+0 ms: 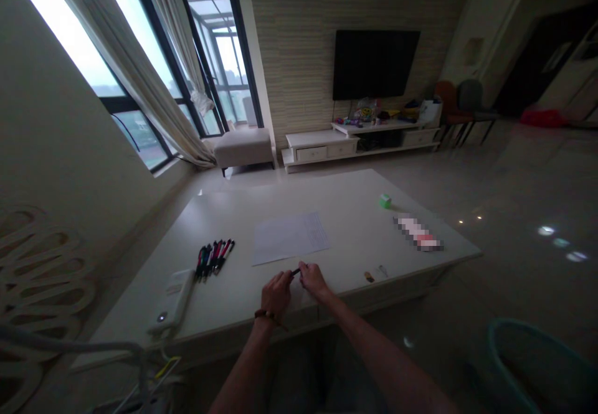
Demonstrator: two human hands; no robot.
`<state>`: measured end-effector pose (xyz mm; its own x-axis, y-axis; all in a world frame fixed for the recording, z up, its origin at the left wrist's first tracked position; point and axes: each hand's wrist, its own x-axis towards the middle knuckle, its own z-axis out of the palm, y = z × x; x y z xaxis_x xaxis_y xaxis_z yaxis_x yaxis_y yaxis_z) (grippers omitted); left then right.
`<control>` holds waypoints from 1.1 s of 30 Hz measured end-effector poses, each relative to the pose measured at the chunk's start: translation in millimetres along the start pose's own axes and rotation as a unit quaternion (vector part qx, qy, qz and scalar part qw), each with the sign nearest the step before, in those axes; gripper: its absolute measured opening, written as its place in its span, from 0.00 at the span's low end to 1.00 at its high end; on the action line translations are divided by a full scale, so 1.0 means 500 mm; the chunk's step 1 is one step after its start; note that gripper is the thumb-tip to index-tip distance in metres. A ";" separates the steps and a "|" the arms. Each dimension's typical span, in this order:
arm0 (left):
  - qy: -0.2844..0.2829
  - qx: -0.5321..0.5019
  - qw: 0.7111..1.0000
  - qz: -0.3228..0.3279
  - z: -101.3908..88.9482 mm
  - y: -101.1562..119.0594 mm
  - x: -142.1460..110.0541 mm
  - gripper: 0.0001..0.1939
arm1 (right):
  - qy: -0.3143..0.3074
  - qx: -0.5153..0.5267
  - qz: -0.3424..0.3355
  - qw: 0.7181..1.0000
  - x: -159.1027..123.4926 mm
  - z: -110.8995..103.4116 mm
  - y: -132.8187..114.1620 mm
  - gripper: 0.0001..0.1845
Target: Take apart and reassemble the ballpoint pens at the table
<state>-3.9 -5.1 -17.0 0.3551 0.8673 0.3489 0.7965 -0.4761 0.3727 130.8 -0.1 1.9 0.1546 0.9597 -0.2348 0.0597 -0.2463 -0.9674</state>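
My left hand (276, 294) and my right hand (314, 280) are close together at the near edge of a white table (355, 258). Between their fingertips shows a short piece of a dark pen (295, 271), and the rest of it is hidden by my fingers. A sheet of printed paper (289, 237) lies just beyond my hands. To the left of it, a bunch of several black and red pens (213, 258) lies side by side. A white rectangular device (172, 300) with a cord sits near my left hand.
A small green cube (385, 200) and a blurred-out object (417, 233) stand at the table's far right, with two small items (376, 273) near its front edge. A teal basket (532, 364) sits on the floor at lower right. A wall runs along the left.
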 end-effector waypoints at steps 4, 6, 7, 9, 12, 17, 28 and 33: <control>-0.059 -0.046 0.997 -0.033 -0.007 0.001 0.007 0.13 | -0.025 -0.006 -0.018 0.999 -0.001 -0.013 0.005 0.23; -0.054 -0.050 0.997 -0.036 -0.013 -0.002 0.012 0.13 | -0.049 0.012 -0.033 0.998 0.002 -0.020 0.010 0.23; -0.043 -0.048 0.998 -0.028 -0.017 -0.006 0.014 0.13 | -0.066 0.024 -0.041 0.997 0.005 -0.024 0.012 0.22; -0.020 -0.037 0.999 -0.001 -0.025 -0.015 0.017 0.12 | -0.102 0.039 -0.053 0.993 0.013 -0.032 0.018 0.22; -0.024 -0.011 0.999 0.033 -0.034 -0.032 0.016 0.11 | -0.137 0.010 -0.073 0.988 0.025 -0.040 0.023 0.23; -0.033 0.020 0.998 0.042 -0.035 -0.041 0.013 0.11 | -0.149 -0.043 -0.080 0.985 0.037 -0.047 0.015 0.18; -0.036 0.066 0.996 0.053 -0.034 -0.034 0.008 0.11 | -0.186 -0.024 -0.062 0.980 0.041 -0.055 0.002 0.15; -0.028 0.067 0.996 0.054 -0.032 -0.035 0.009 0.10 | -0.182 -0.012 -0.057 0.982 0.046 -0.051 0.004 0.16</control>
<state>-24.2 4.5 -8.0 0.4657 0.8210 0.3304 0.8092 -0.5461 0.2165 159.6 17.9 -3.0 -0.2161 0.9651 -0.1477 0.0799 -0.1332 -0.9879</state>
